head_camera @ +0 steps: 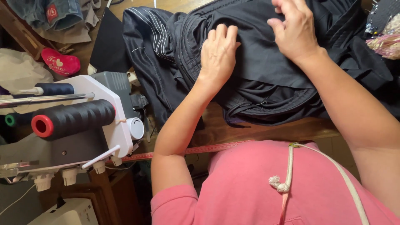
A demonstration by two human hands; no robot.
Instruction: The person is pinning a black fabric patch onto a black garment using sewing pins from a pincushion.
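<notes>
Pressing flat near the frame's upper centre, the left hand (217,52) lies spread on the black garment (258,62), while the right hand (293,31) pinches a fold at top right (fingers bent). Smoothing looks underway, nothing sewn yet; the serger (83,125) waits at left with 2 dark spools visible.

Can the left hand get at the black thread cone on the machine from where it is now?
Probably yes. The left hand rests flat on the black fabric, holding nothing, and the thread cone lies on its own side with no obstacle visible between them.
</notes>
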